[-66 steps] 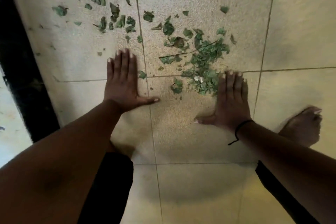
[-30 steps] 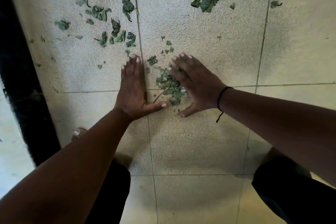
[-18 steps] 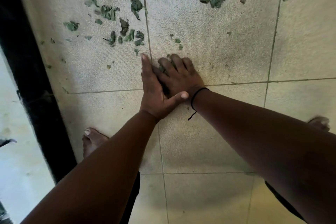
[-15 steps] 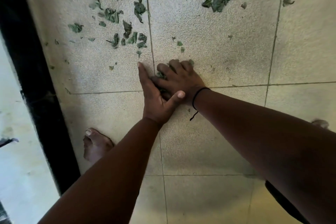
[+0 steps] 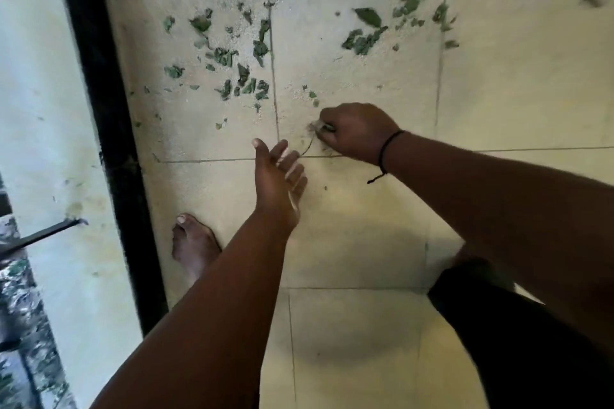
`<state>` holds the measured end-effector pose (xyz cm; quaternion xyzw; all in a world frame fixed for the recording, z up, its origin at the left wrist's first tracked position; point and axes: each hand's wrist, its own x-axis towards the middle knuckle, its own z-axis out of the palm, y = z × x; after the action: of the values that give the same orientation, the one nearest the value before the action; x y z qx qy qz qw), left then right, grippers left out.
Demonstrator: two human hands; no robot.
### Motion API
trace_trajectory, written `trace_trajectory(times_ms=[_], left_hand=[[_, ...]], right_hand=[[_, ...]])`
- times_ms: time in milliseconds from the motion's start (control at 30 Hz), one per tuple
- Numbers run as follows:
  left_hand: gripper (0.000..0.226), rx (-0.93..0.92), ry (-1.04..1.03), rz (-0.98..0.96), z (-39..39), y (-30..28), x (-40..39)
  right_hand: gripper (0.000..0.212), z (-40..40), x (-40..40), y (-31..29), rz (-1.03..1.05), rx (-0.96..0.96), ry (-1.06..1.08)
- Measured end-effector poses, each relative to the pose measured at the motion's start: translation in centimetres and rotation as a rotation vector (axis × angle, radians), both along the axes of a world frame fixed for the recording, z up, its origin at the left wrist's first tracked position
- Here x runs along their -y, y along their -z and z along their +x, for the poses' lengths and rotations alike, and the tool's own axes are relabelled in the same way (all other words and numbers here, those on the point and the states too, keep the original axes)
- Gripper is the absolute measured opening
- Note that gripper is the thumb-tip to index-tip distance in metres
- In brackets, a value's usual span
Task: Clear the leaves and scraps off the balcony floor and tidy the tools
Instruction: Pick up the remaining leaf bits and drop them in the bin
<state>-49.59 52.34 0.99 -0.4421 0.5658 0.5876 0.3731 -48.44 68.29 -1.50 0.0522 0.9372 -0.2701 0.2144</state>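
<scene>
Head view looks down at a tiled floor [image 5: 349, 226]. The right hand [image 5: 357, 131] is low by the floor with its fingers curled tight, and its grip holds a small bunch of leaf bits [image 5: 320, 126]. A thin stem [image 5: 307, 148] hangs out under that fist and curves down to the line between two tiles. A black string [image 5: 385, 151] goes round the right wrist.

The left hand [image 5: 279, 179] is just beside the fist, a little nearer to the person. Its palm is turned up and sideways, its fingers are loose and a bit bent, and its grip holds nothing.

Many green leaves [image 5: 246, 76] lie spread on the tiles past both hands, on the left side. One more clump of leaves [image 5: 363, 40] lies farther off, above the right hand, with one whole leaf [image 5: 368, 16] near it. More green bits at the top right look blurry. A few tiny scraps [image 5: 312, 96] lie just past the fist.

A bare foot [image 5: 192, 246] stands on the floor under the left arm. A black frame [image 5: 106, 129] runs along the left side of the tiles, with a pale wall [image 5: 50, 109] past it. A dark knee [image 5: 491, 309] shows at the lower right
</scene>
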Motion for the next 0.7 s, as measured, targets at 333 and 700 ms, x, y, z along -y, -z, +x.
trace_trajectory(times_ms=[333,700], left_hand=[[0.072,0.419,-0.003,0.515,6.2,-27.7,-15.1],[0.076,0.006,0.48,0.434,3.5,-58.1,-27.2]], right_hand=[[0.056,11.9,-7.5,-30.0,-0.231,-0.047,0.71],[0.026,15.0,-21.1,-58.4,-0.168,-0.375,0.766]])
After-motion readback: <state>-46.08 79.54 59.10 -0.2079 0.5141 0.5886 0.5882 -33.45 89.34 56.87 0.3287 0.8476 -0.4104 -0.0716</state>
